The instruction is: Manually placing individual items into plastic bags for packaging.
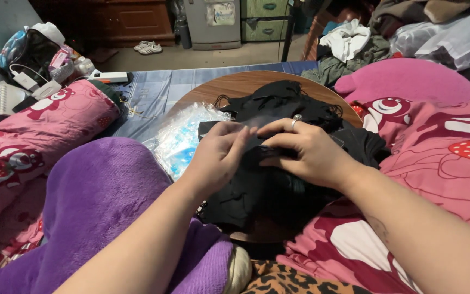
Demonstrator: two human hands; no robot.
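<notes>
Both hands, left [218,155] and right [305,152], grip pinching black fabric [267,190], round table [246,84] edge beyond

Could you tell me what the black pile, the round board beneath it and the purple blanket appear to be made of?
Black pile: soft matte fabric, going by its limp folds. Round board: wood or wood-look laminate, showing brown grain and slight sheen. Purple blanket: plush fleece, with a fuzzy nap.
</notes>
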